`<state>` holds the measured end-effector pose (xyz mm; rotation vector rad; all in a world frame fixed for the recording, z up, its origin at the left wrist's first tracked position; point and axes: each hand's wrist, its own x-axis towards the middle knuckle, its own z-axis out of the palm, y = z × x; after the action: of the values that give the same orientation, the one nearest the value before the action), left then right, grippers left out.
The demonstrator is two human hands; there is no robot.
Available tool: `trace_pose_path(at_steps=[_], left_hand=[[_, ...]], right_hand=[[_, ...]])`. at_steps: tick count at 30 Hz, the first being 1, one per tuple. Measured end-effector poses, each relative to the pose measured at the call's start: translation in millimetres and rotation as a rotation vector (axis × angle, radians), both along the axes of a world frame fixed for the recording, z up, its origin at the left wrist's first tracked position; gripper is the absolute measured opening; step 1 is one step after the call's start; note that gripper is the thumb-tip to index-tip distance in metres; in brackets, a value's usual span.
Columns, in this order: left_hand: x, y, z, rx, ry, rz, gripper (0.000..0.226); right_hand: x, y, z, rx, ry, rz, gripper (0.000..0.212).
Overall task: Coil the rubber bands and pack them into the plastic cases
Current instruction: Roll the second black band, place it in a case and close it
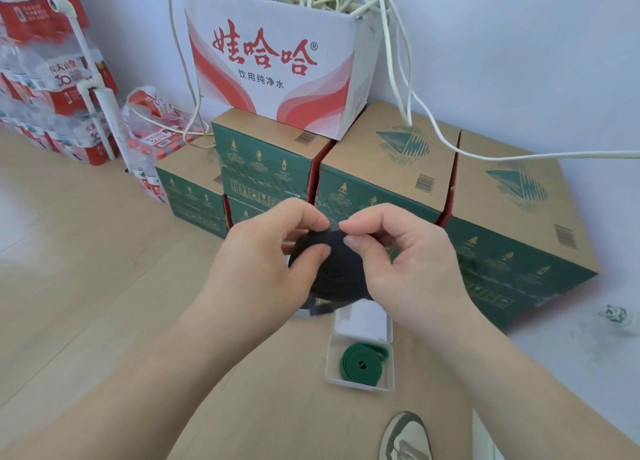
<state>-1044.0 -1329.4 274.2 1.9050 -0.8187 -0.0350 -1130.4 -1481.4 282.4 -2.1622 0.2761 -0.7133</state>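
Left hand (263, 259), right hand (410, 264) pinch coil (334, 274) near case (367, 322).

Pale wall (519, 44), wooden floor (69, 252), stacked cartons (381, 169).

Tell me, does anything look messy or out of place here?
Yes. Pale cords spill from the white carton and trail over the green boxes. The green coil sits inside its open plastic case; the black coil trails a loose end.

A white-and-red carton (273, 65) stuffed with pale cords (398, 47) is stacked on green cartons (388, 179); bottled-water packs (45, 79) are piled beside them.
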Motion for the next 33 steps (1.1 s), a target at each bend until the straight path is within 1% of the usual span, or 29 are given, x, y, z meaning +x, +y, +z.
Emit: trace_pose_path(at_steps=[2,4,7,10,15,19,22,25,26,28,30,33], left_hand=[[-0.1,1.3,1.1,-0.021,-0.004,-0.005,0.024],[1.0,2.3,1.6,-0.055,0.077,-0.019,0.027],[4.1,3.7,0.1,-0.074,0.194,-0.032,0.034],[5.0,6.7,1.1,-0.033,0.183,-0.045,0.036],[5.3,11.2,5.1,-0.015,0.148,-0.057,0.034],[5.5,12.2,3.7,-0.118,0.180,-0.004,0.037],[6.8,11.8,5.0,-0.237,0.208,0.056,0.037],[7.9,10.5,3.2,-0.338,0.295,0.062,0.034],[8.5,10.4,2.5,-0.335,0.324,0.046,0.032],[9.2,10.2,2.5,-0.260,0.334,0.012,0.025],[8.2,10.1,2.3,-0.175,0.265,0.005,0.016],[4.7,9.2,0.8,-0.104,0.090,-0.012,0.018]], right_hand=[[0.7,1.4,-0.4,0.028,-0.030,0.000,0.030],[1.2,0.4,0.8,0.080,-0.040,0.004,0.032],[0.2,-3.2,2.5,0.184,-0.015,0.018,0.025],[-1.6,-9.6,5.4,0.288,0.017,0.026,0.024],[-3.6,-14.4,6.5,0.284,0.045,0.028,0.022],[-4.2,-10.8,7.2,0.386,0.012,0.073,0.023],[-4.2,-9.3,6.9,0.434,-0.029,0.068,0.027],[-3.0,-8.9,5.8,0.398,-0.044,0.049,0.032],[-3.0,-9.4,4.7,0.388,-0.053,0.033,0.032],[-2.9,-9.5,2.2,0.356,-0.056,0.002,0.031],[-3.2,-9.4,-0.6,0.260,-0.050,0.005,0.029],[-2.0,-7.6,-2.8,0.063,-0.066,0.077,0.029]])
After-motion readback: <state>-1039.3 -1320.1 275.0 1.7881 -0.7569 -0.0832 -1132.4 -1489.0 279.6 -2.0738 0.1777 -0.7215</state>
